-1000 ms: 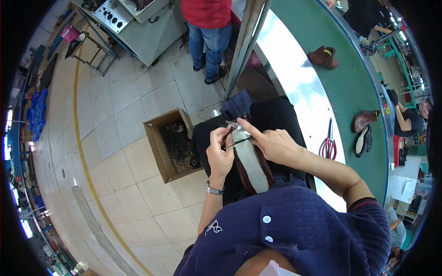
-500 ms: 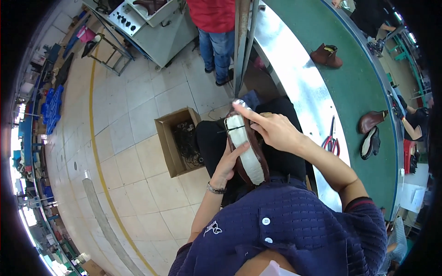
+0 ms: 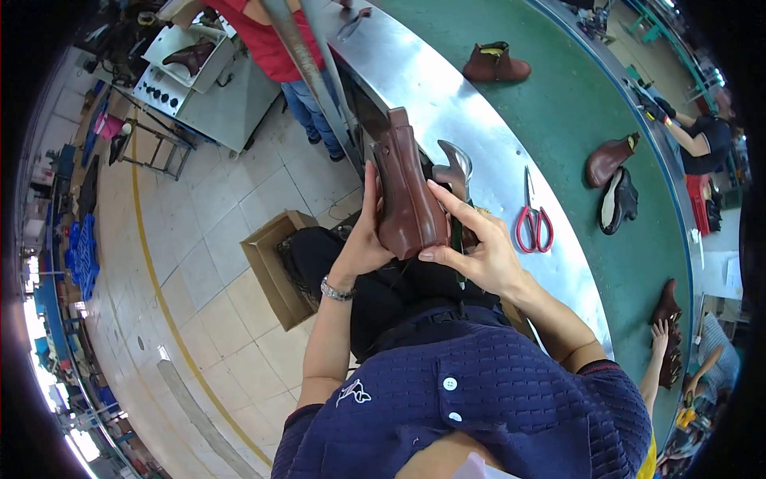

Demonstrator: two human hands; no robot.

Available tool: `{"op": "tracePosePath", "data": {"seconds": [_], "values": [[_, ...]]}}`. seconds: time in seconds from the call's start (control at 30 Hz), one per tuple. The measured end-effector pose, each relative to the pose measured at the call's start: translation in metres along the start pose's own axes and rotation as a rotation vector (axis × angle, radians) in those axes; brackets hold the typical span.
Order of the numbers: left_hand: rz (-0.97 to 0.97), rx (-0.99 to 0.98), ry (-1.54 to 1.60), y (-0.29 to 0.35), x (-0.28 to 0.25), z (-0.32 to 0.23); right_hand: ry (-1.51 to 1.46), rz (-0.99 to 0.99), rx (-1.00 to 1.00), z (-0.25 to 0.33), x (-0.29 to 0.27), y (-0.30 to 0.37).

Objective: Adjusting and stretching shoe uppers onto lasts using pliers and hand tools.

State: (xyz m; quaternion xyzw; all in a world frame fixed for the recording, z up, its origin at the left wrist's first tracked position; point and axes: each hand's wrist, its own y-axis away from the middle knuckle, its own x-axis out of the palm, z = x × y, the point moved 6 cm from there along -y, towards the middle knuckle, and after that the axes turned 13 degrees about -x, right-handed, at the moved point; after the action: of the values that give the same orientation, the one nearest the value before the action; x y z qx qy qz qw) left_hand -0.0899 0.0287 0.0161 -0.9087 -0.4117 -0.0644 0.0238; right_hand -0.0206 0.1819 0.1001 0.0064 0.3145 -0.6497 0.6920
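Through the head view, I locate the work item, a brown leather boot, held above the person's lap, its lengthwise seam facing the camera. The left hand supports the left side of the boot, its fingers extended flat against the leather. The right hand bears on the opposite side, thumb and index finger pressed to it. The boot is thus gripped between both sets of fingers.

Just beyond the right fingers I note a metal tool with a curved head; its lower part is hidden, so I cannot tell whether the right hand also holds it.

Red-handled scissors lie on the metal table, to the right of the right hand. Beyond that edge, a green surface carries further footwear, including a dark shoe with a pale sole. An open cardboard box stands on the floor, left of the person's legs.
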Motion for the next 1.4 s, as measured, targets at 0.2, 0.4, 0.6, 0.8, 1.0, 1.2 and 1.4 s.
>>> {"op": "tracePosePath", "data": {"seconds": [0.2, 0.4, 0.6, 0.8, 1.0, 1.2, 1.4], "values": [[0.038, -0.068, -0.121, 0.000, -0.001, 0.002, -0.112, 0.076, 0.151, -0.010, 0.006, 0.010], [0.068, -0.162, -0.006, 0.005, -0.011, 0.024, -0.084, 0.088, 0.005, -0.005, 0.012, 0.004], [0.067, -0.218, 0.086, 0.006, -0.014, 0.034, -0.066, 0.080, -0.020, -0.001, 0.011, 0.003], [0.000, -0.113, -0.005, 0.008, -0.010, 0.020, -0.343, 0.006, 0.418, -0.036, -0.007, 0.014], [-0.104, -0.065, -0.012, 0.027, -0.006, 0.020, 0.568, 0.210, 0.451, -0.164, -0.036, 0.070], [-0.140, -0.257, 0.287, 0.067, 0.005, 0.089, 0.835, 0.321, 0.420, -0.191, -0.035, 0.099], [-0.166, -0.359, 0.340, 0.094, 0.028, 0.138, -0.082, 0.393, 0.337, -0.109, 0.027, 0.055]]}}
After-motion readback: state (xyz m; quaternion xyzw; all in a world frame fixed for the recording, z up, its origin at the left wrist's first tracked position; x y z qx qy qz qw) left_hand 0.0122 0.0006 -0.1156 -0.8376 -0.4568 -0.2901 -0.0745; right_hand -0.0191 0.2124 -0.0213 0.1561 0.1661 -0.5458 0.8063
